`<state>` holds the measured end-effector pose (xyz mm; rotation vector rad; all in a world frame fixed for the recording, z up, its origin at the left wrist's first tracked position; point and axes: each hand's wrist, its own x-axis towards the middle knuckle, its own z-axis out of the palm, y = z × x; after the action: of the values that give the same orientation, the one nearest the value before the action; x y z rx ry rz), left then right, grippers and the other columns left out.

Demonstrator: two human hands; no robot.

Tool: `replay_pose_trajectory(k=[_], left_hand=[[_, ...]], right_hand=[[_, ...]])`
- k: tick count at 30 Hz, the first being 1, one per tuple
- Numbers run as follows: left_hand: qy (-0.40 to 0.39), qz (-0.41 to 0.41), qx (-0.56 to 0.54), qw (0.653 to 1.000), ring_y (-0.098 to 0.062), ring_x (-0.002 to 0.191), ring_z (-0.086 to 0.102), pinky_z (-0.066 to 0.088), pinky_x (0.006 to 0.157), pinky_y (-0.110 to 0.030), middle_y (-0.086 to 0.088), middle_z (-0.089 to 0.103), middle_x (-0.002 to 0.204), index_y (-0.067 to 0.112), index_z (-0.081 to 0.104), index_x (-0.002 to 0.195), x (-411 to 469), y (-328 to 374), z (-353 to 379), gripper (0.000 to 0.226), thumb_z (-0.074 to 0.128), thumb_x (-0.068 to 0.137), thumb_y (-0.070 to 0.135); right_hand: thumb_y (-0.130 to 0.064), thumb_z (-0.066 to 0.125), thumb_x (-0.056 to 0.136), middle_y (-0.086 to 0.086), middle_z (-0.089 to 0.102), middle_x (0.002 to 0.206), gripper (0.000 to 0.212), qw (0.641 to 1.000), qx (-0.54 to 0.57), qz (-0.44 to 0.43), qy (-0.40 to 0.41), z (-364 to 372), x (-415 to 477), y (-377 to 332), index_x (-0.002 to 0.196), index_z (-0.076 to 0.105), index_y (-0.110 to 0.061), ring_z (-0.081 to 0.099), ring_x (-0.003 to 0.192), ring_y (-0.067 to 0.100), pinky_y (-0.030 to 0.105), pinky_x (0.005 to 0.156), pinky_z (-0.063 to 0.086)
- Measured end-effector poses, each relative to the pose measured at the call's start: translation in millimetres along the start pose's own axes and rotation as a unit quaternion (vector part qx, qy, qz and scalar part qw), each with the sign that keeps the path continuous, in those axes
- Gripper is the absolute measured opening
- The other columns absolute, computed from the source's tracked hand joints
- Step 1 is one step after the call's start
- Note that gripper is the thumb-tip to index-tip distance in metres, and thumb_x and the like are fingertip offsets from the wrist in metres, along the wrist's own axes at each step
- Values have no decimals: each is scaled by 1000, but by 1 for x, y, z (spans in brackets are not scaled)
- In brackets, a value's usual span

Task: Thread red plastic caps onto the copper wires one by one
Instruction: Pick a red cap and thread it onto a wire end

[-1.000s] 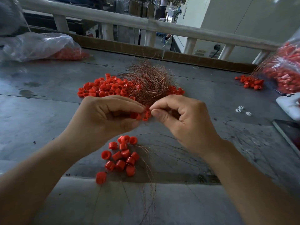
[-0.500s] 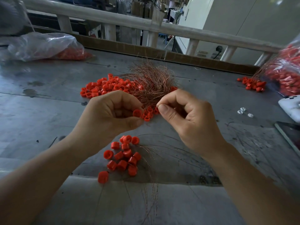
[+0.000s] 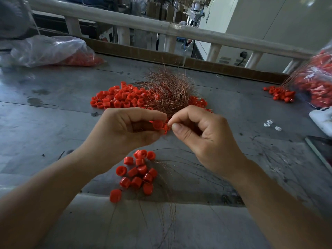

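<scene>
Left hand: fingers curled round one red cap, its open end turned toward the other hand, likely so a wire can enter.
Right hand: thumb and forefinger pinched tight just beside the cap, apparently on a wire end too fine to see.
Bundle: fine copper strands in a springy tangle, just behind the hands for easy reach.
Pile: small hollow cylinders of smooth, glossy plastic, heaped left of the bundle.
Cluster: caps near the table edge, thin wires trailing from them toward the person.
Table: dull grey metal, scuffed.
</scene>
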<state>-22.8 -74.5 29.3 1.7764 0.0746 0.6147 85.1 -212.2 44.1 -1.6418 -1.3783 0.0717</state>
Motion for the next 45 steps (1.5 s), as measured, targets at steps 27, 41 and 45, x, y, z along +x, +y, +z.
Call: replay_pose_trajectory(k=[27,41,45], left_hand=[[-56,-5,-85,995,-12,88,69,52,75,-16,2,73,94,23,71,97,-1,-8,-5,36,56,70,5],[-76,0,-75,994,-10,90,68,53,76,-18,9,72,97,30,63,105,0,-6,-6,39,55,75,6],[-73,1,-72,995,-12,89,69,53,75,-18,7,73,95,29,66,104,-1,-6,-6,42,53,72,5]], right_hand=[[-16,60,80,5,62,61,10,995,-97,17,-19,-5,1,5,79,69,-11,52,51,20,32,50,43],[-11,64,83,3,59,56,6,994,-101,32,-32,-7,1,5,80,69,-13,50,50,21,30,44,40],[-11,64,84,2,59,56,7,994,-95,40,-34,-7,1,4,80,69,-14,50,50,20,31,45,41]])
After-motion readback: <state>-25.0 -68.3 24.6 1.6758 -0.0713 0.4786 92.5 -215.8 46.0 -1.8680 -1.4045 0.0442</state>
